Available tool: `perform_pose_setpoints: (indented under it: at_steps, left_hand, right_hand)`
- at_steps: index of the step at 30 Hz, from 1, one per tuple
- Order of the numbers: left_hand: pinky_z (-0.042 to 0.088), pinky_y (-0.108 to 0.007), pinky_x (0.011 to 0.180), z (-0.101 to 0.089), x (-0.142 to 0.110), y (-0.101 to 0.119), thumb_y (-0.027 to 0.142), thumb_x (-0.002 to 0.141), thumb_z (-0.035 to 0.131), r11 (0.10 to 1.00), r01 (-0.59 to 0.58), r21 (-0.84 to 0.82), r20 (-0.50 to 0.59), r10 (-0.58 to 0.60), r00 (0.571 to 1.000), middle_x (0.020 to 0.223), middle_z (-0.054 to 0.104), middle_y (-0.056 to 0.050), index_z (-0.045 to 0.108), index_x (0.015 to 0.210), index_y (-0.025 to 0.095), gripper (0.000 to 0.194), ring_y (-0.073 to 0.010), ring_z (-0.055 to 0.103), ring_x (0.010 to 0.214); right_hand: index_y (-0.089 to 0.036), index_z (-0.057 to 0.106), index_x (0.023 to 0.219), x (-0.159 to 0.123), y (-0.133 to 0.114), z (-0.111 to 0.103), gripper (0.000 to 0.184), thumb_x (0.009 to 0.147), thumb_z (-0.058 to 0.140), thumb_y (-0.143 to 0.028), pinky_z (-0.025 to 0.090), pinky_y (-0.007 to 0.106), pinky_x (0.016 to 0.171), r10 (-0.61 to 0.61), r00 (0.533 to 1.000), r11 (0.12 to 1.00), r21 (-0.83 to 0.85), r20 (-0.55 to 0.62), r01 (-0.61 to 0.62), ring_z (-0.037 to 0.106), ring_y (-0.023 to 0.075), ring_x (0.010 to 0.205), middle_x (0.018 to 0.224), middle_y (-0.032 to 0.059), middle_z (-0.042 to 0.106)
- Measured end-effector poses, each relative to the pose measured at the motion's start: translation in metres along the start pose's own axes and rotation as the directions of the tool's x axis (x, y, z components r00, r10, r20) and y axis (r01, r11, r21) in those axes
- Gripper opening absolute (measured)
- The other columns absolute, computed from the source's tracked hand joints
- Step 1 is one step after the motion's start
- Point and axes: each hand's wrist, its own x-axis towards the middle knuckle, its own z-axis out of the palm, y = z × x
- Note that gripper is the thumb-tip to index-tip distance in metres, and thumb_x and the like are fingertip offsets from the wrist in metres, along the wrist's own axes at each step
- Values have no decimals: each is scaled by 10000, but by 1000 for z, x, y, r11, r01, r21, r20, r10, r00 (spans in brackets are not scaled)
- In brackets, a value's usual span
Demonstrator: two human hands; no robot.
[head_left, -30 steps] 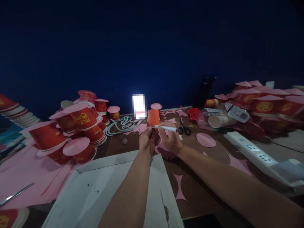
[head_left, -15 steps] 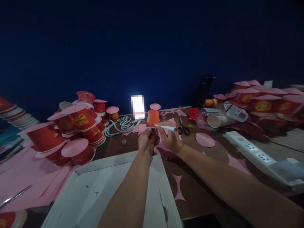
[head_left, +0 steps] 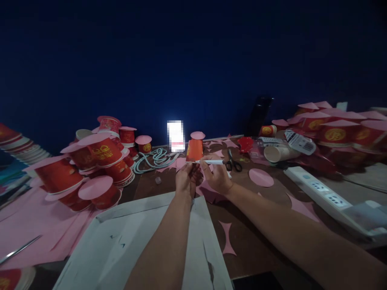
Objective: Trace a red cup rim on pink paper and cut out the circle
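A red paper cup (head_left: 195, 150) with yellow lettering is held by my left hand (head_left: 188, 179), whose fingers close on its lower edge. A pink paper disc (head_left: 198, 135) shows just above the cup; whether the two touch I cannot tell. My right hand (head_left: 218, 177) is closed around a white marker-like pen (head_left: 215, 162), which lies nearly level. Its tip is at the cup's lower edge, close to my left fingertips. Black-handled scissors (head_left: 233, 164) lie just beyond the pen's far end.
Red cups with pink discs (head_left: 101, 151) are stacked at left; more cups (head_left: 334, 133) stand at right. A white cardboard sheet (head_left: 136, 237) lies in front. Nearby are a coiled cable (head_left: 154, 159), a power strip (head_left: 320, 189), a pink disc (head_left: 261, 177) and a bright screen (head_left: 175, 135).
The pen has levelled a little in my right hand, its back end rising slightly. My left hand and the cup stay almost where they were.
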Motion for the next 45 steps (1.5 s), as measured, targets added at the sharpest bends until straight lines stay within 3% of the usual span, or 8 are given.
perform_pose_setpoints:
  at_steps: [5, 9, 15, 24, 45]
  left_hand:
    - [532, -198, 622, -2, -1, 1, 115, 806, 591, 1000, 4, 0, 41, -4, 999, 689, 671, -76, 665, 786, 86, 82, -108, 649, 596]
    - [527, -194, 619, -1, -1, 1, 108, 807, 589, 1000, 8, 1, 42, -8, 999, 682, 665, -66, 663, 764, 90, 87, -104, 646, 597]
    - [525, -190, 594, 1, -2, 2, 83, 804, 580, 1000, 2, -13, 20, -1, 1000, 663, 657, -61, 659, 745, 86, 99, -104, 643, 576]
    - [518, -184, 588, 0, -2, 2, 96, 792, 607, 1000, 16, 1, 13, -16, 1000, 663, 661, -72, 656, 751, 78, 66, -105, 641, 571]
    - [528, -186, 585, 0, -3, 0, 82, 773, 616, 1000, -18, 21, 29, 17, 999, 639, 655, -60, 651, 744, 85, 46, -100, 634, 551]
  right_hand:
    - [-230, 628, 956, -1, 2, 0, 148, 919, 492, -274, 506, 396, 834, 40, 998, 998, 54, -57, -37, 635, 222, 903, 924, 71, 674]
    - [-226, 634, 935, -2, 1, -1, 156, 920, 492, -288, 509, 392, 827, 32, 999, 997, 68, -28, -30, 633, 219, 884, 901, 66, 671]
    - [-230, 634, 865, -2, -4, 0, 163, 917, 492, -291, 494, 421, 833, -14, 1000, 1000, -4, -13, 14, 615, 228, 872, 862, 64, 660]
    - [-205, 606, 926, -1, 1, 0, 101, 904, 520, -253, 475, 413, 837, -67, 997, 997, -30, -36, 66, 624, 220, 897, 903, 73, 671]
    - [-196, 590, 891, 2, -1, -2, 103, 908, 499, -241, 471, 397, 787, -79, 996, 995, -59, -43, 77, 618, 221, 878, 856, 76, 657]
